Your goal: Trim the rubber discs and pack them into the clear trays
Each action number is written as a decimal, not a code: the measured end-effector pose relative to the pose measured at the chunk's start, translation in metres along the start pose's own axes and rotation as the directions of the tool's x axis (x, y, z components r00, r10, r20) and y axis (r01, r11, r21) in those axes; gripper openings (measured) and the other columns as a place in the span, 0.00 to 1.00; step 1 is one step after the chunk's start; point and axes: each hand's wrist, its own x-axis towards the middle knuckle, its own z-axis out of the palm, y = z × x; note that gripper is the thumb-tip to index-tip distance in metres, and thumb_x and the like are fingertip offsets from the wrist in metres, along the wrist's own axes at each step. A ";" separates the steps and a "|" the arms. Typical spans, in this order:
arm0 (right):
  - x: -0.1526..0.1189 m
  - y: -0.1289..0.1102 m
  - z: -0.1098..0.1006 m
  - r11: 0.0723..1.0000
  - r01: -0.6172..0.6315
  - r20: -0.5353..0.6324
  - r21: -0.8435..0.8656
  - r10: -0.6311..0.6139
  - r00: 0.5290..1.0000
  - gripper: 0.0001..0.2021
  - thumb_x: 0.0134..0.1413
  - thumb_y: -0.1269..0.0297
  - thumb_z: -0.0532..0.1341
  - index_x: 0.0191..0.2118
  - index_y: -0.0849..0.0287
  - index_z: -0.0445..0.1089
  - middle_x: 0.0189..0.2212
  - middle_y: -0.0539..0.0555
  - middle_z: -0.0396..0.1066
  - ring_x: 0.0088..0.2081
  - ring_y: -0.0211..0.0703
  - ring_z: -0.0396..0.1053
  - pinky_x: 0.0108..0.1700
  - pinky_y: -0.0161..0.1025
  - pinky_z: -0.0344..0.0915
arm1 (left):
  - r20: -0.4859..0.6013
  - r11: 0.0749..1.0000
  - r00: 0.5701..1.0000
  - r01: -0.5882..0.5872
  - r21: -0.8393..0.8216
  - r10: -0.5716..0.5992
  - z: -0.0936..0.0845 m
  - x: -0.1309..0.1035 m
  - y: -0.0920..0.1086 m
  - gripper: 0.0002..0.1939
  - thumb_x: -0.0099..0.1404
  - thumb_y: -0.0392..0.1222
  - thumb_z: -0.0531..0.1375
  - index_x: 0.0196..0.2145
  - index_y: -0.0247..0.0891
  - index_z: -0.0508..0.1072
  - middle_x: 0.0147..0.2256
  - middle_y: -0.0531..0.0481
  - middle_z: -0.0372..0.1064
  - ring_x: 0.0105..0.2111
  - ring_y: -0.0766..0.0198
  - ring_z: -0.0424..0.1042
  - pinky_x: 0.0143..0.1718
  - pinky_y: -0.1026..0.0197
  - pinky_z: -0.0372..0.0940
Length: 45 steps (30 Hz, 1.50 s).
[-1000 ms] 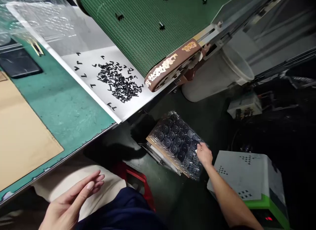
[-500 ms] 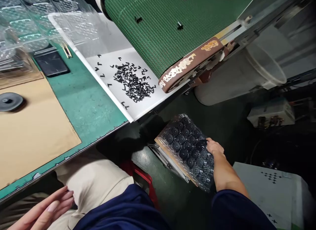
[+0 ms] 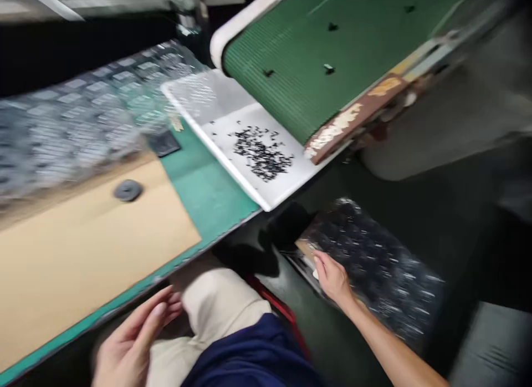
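Observation:
My right hand (image 3: 332,276) is at the near left edge of a clear plastic tray (image 3: 374,254) that lies on a low stand below the table; its fingers are bent, and what they grip, if anything, is hidden. Blur hides the tray's contents. Above my lap, my left hand (image 3: 137,331) holds nothing, with thumb and fingers apart. A round black part (image 3: 128,191) rests on the brown cardboard (image 3: 83,254) on the table.
A white tray (image 3: 286,194) with a pile of small black pieces (image 3: 264,154) sits under the end of a green conveyor belt (image 3: 299,60). Clear blister trays (image 3: 83,121) and a dark phone (image 3: 164,143) lie at the back left.
The view has swung left. My right hand has gone from the right side of the plastic tray to its near left edge. My left hand remains over my lap.

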 end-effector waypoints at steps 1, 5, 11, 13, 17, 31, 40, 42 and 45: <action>0.000 -0.036 0.019 0.989 0.105 0.011 0.105 -0.107 0.994 0.19 0.72 0.58 0.48 0.51 0.57 0.74 0.45 0.58 0.78 0.46 0.48 0.77 0.50 0.44 0.73 | 0.024 0.999 1.000 0.018 -0.034 -0.017 -0.006 -0.001 0.005 0.28 0.52 0.59 0.73 0.45 0.39 0.84 0.41 0.39 0.83 0.39 0.46 0.83 0.42 0.52 0.80; 0.006 -0.192 0.065 0.672 0.556 -0.057 0.489 -0.612 0.789 0.12 0.72 0.65 0.52 0.46 0.56 0.74 0.30 0.53 0.75 0.31 0.43 0.74 0.35 0.38 0.70 | -0.048 0.989 0.997 -0.071 -0.133 0.066 -0.030 0.005 0.013 0.26 0.55 0.58 0.72 0.45 0.36 0.83 0.40 0.39 0.82 0.36 0.52 0.82 0.44 0.52 0.78; 0.062 -0.361 0.078 0.396 0.789 -0.139 0.470 -0.850 0.509 0.18 0.73 0.64 0.49 0.35 0.58 0.73 0.27 0.53 0.72 0.30 0.41 0.70 0.33 0.38 0.58 | -0.286 0.966 0.925 -0.256 0.025 0.252 -0.084 0.030 0.011 0.26 0.61 0.58 0.68 0.47 0.34 0.82 0.41 0.37 0.82 0.41 0.51 0.82 0.45 0.50 0.77; 0.090 -0.382 0.087 0.505 0.748 -0.087 0.431 -0.801 0.592 0.18 0.73 0.61 0.49 0.36 0.57 0.73 0.30 0.54 0.75 0.32 0.41 0.71 0.34 0.37 0.57 | -0.296 0.937 0.892 -0.300 0.181 0.342 -0.099 0.044 0.011 0.25 0.66 0.57 0.63 0.49 0.33 0.81 0.43 0.36 0.81 0.43 0.50 0.81 0.45 0.49 0.77; 0.127 -0.385 0.106 0.672 0.654 -0.006 0.348 -0.695 0.719 0.16 0.71 0.59 0.51 0.36 0.55 0.73 0.33 0.55 0.78 0.33 0.44 0.72 0.34 0.37 0.56 | -0.239 0.879 0.867 -0.354 0.321 0.437 -0.096 0.099 0.012 0.21 0.69 0.52 0.60 0.50 0.35 0.80 0.48 0.35 0.79 0.45 0.52 0.80 0.47 0.50 0.76; 0.128 -0.389 0.102 0.784 0.583 0.076 0.214 -0.608 0.790 0.15 0.72 0.60 0.50 0.36 0.55 0.71 0.33 0.52 0.77 0.35 0.43 0.73 0.37 0.36 0.57 | -0.015 0.552 0.671 -0.596 0.583 0.741 -0.009 0.216 0.053 0.16 0.67 0.40 0.62 0.52 0.40 0.75 0.46 0.43 0.76 0.49 0.53 0.74 0.55 0.49 0.68; 0.167 -0.417 0.088 0.863 0.481 0.121 0.158 -0.500 0.858 0.15 0.74 0.61 0.52 0.57 0.60 0.67 0.51 0.59 0.73 0.51 0.47 0.71 0.53 0.42 0.66 | 0.022 0.463 0.653 -0.560 0.687 0.757 -0.015 0.168 0.026 0.15 0.70 0.40 0.57 0.53 0.40 0.76 0.56 0.38 0.71 0.57 0.48 0.70 0.60 0.44 0.66; 0.195 -0.434 0.083 0.883 0.450 0.158 0.132 -0.467 0.870 0.18 0.73 0.55 0.55 0.59 0.60 0.66 0.53 0.59 0.71 0.52 0.50 0.71 0.55 0.50 0.67 | 0.043 0.439 0.653 -0.554 0.708 0.756 -0.012 0.154 0.021 0.17 0.71 0.40 0.56 0.55 0.40 0.74 0.59 0.37 0.69 0.59 0.46 0.68 0.61 0.41 0.64; 0.230 -0.453 0.078 0.899 0.429 0.261 0.085 -0.435 0.862 0.19 0.70 0.51 0.61 0.56 0.60 0.69 0.53 0.58 0.71 0.50 0.50 0.71 0.55 0.54 0.69 | 0.053 0.419 0.653 -0.544 0.727 0.756 -0.009 0.137 0.015 0.19 0.71 0.39 0.55 0.58 0.42 0.73 0.60 0.37 0.68 0.60 0.43 0.67 0.62 0.36 0.62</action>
